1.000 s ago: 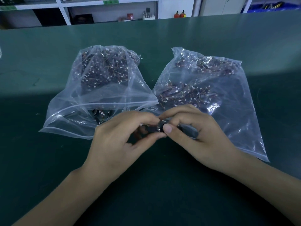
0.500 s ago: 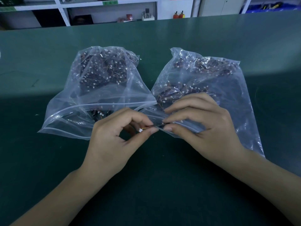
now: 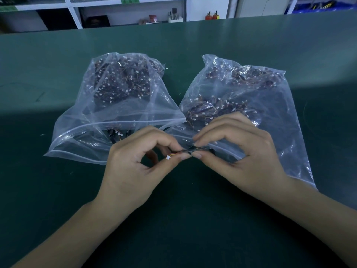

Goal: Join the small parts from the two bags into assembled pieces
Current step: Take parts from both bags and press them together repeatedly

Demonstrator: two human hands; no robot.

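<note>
Two clear zip bags lie side by side on the green table, the left bag (image 3: 108,117) and the right bag (image 3: 270,113), each full of small dark parts with thin wires and white connectors. In front of their open mouths my left hand (image 3: 135,167) and my right hand (image 3: 237,151) meet fingertip to fingertip. Between them is one small wired part (image 3: 185,150): my left thumb and forefinger pinch its wire end, where a white connector (image 3: 168,157) sticks out, and my right thumb and forefinger pinch its dark end. How the pieces fit is hidden by my fingers.
The green table (image 3: 193,229) stretches wide around the bags and toward me. Beyond its far edge stand white shelves (image 3: 123,8) with small items, and blue bins (image 3: 318,4) at the far right.
My hands have drawn the part out lengthwise, so the white connector and its wire now show by my left fingertips. My right fingers have lifted and spread. The bags stay put.
</note>
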